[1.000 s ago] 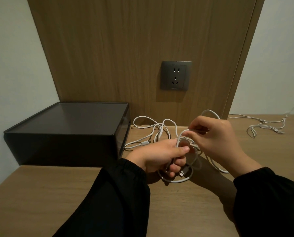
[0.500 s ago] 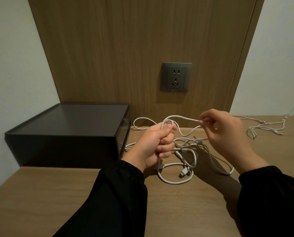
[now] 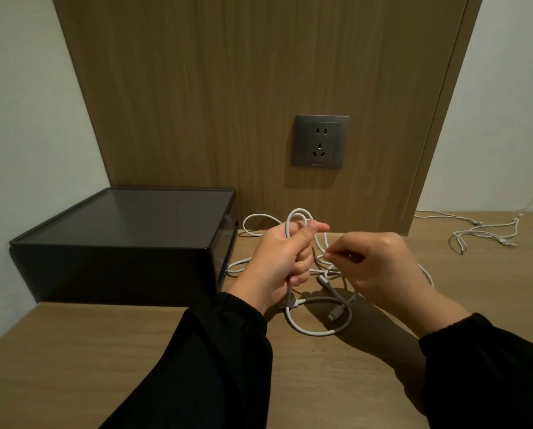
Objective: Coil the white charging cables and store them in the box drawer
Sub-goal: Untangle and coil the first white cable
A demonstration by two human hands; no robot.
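A white charging cable [image 3: 313,331] hangs in loose loops between my hands over the wooden table. My left hand [image 3: 282,261] grips a bundle of its loops in a fist, with one loop sticking up above the thumb. My right hand [image 3: 379,267] pinches a strand of the same cable just right of the fist. Two plug ends dangle under the hands. The black box [image 3: 129,243] stands at the left; its drawer front faces right and looks closed. A second white cable [image 3: 488,232] lies loose at the far right.
A grey wall socket [image 3: 320,140] sits in the wood panel behind the hands. The wooden table [image 3: 73,360] runs from the box to the right edge. White walls flank the panel.
My right hand has come down and in toward the left fist, bringing its strand with it. The loop above my left thumb has grown taller. The box and the far cable are unmoved.
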